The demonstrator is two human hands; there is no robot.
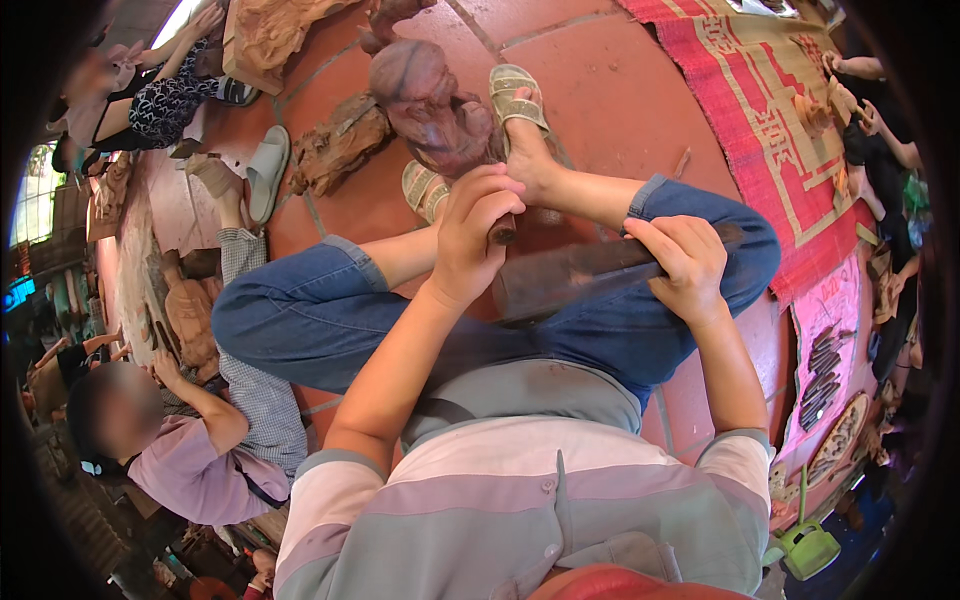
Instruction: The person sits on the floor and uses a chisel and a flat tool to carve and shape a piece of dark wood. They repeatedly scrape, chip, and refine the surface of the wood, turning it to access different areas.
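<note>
A reddish-brown wood carving (430, 105) with rounded forms sits on the floor between my sandalled feet. My left hand (475, 230) is wrapped round a carving chisel (502, 231) beside the carving's near end; its round wooden handle end shows, while the blade is hidden. In my right hand (685, 262) is a dark wooden mallet (570, 280), slightly blurred, gripped toward its thinner end. The mallet's thick end points left above my lap, just below the chisel handle and apart from it.
A rough wood block (340, 142) and a grey-green slipper (267, 172) lie left of the carving. A person (200, 440) sits close on my left beside another carving (190, 315). A red and tan mat (745, 130) lies to the right, with several tools (822, 375) on pink cloth.
</note>
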